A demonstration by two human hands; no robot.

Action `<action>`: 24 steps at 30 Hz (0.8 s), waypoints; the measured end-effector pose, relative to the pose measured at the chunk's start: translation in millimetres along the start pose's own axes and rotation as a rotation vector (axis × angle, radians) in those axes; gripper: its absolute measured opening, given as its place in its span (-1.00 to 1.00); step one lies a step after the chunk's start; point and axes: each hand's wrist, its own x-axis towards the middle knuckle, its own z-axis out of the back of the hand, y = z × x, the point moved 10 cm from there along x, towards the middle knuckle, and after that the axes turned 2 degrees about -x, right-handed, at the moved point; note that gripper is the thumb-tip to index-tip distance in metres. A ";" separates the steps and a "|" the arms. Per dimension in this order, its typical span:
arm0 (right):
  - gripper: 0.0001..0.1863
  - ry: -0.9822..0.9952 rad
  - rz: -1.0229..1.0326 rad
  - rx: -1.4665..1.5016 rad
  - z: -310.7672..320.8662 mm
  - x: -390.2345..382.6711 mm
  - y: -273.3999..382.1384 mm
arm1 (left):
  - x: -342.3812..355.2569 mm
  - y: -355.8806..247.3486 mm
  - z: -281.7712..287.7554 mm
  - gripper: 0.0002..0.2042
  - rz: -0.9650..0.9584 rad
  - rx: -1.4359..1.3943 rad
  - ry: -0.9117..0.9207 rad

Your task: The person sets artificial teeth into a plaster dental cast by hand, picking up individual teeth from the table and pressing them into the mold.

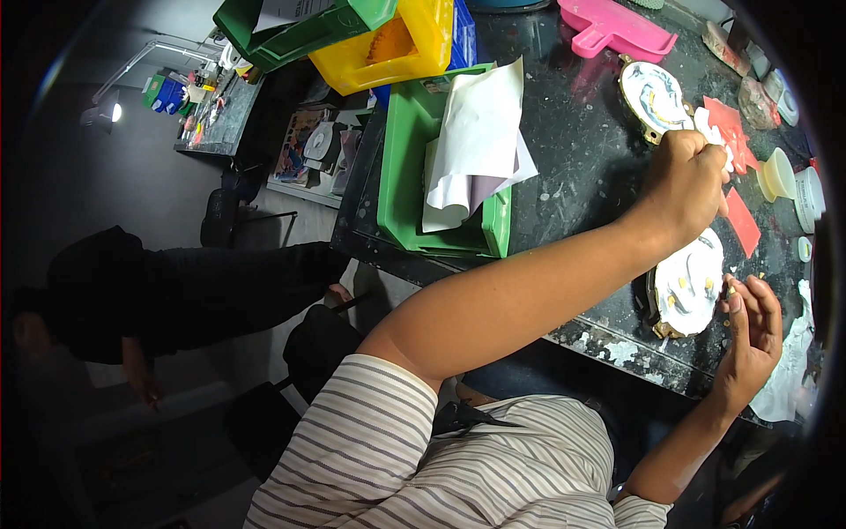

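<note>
My left hand (pixel 689 189) reaches across the black bench, its fingers curled closed beside a crumpled white tissue-like piece (pixel 712 137); what they hold, if anything, is hidden. Between my hands lies a brass flask half filled with white plaster (pixel 690 286), with several small yellowish spots in its surface. My right hand (pixel 751 331) is at its right edge, thumb and fingertips pinching a small yellowish piece (pixel 730 292). Beyond my left hand rests a second brass flask half (pixel 654 95), its plaster streaked blue-grey. Red wax-like sheets (pixel 742 222) lie to the right.
A green bin (pixel 401 167) holding white papers (pixel 480 132) stands left, near yellow (pixel 432 40) and blue bins. A pink dustpan (pixel 617 31) lies at the back. A pale cup (pixel 777 175) and white tub (pixel 809 194) stand right. Another person in dark clothes (pixel 176 291) is at far left.
</note>
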 end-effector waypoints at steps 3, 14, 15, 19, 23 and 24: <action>-0.68 0.000 -0.001 0.003 0.8 0.3 0.1 | 0.1 -1.0 -0.7 -0.67 -0.012 0.004 0.008; -0.69 0.000 0.002 0.018 1.2 -1.2 -0.8 | -1.0 1.6 0.2 -0.67 0.004 0.011 0.007; -0.70 0.003 0.002 0.020 0.7 -1.3 -0.4 | -0.8 1.3 -0.1 -0.67 0.002 0.011 0.008; -0.70 0.002 0.011 0.014 3.8 -1.2 -0.5 | 0.2 2.4 -3.0 -0.65 0.010 0.006 0.011; -0.69 0.017 0.012 0.033 -3.4 -1.5 -1.5 | -1.4 2.2 3.9 -0.65 0.008 0.029 0.001; -0.69 0.010 0.009 0.026 -3.0 -1.7 0.0 | -1.2 2.1 2.9 -0.65 0.006 0.027 0.004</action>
